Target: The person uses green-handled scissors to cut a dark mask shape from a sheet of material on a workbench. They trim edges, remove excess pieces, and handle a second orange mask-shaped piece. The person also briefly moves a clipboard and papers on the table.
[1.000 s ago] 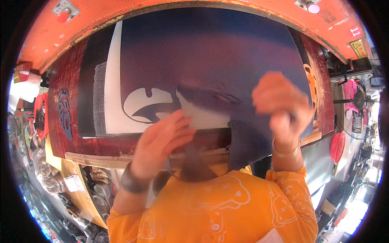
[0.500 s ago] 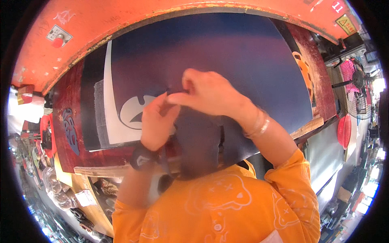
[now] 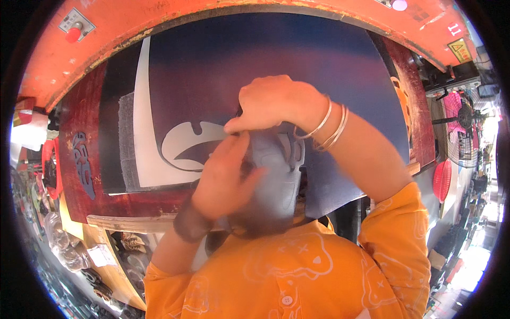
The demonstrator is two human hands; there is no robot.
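Note:
A thin dark grey sheet piece (image 3: 273,173) with curved cuts hangs in front of my chest, blurred by motion. My right hand (image 3: 276,103) closes on its upper end, fingers curled and thumb pointing left. My left hand (image 3: 220,183) is at the piece's left side, its fingertips meeting the right thumb and its own thumb lying over the piece. Behind my hands lies a large dark blue sheet (image 3: 239,69). Left of my hands, curved openings in this sheet show the white sheet (image 3: 151,154) under it.
A dark red board (image 3: 79,106) carries the sheets, with a dark metal-like shape (image 3: 82,165) on its left. An orange machine beam (image 3: 159,18) with a red button (image 3: 73,35) spans the far side. An orange cut-out shape (image 3: 402,101) lies at the right, near a red basket (image 3: 441,181).
The dark grey piece has turned, showing more of its lighter, curved-cut surface. My left hand moved right and down across it; my right hand rose slightly. More of the white sheet's opening shows.

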